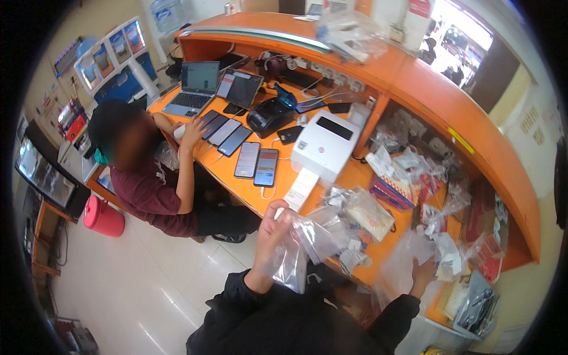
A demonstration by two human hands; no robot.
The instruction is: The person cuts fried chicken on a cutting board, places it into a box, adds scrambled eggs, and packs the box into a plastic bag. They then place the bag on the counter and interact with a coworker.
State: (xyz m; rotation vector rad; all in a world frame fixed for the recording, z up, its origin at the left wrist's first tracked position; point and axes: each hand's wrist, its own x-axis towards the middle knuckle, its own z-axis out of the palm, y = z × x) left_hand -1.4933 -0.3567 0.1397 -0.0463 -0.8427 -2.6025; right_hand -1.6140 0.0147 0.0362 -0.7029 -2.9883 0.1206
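Clear plastic bags (pixel 288 264) hang from my left hand (pixel 271 239), which is raised in front of the desk edge with its fingers closed on them. Just beyond that hand, a printed paper label (pixel 301 188) sticks out of a white label printer (pixel 326 144). Farther right, my right hand (pixel 422 276) reaches down among plastic-wrapped packs at the desk's right part. A large translucent plastic bag (pixel 401 262) lies beside its fingers; whether they grip anything is unclear. Plastic-wrapped goods (pixel 368 213) are heaped between the two hands.
At the left, a seated person (pixel 153 195) rests a hand near several phones (pixel 217 128) on the orange desk (pixel 222 175). A laptop (pixel 193 88), a tablet (pixel 239 86) and a black handheld printer (pixel 270 115) stand behind. An orange shelf (pixel 426 84) curves around the right side.
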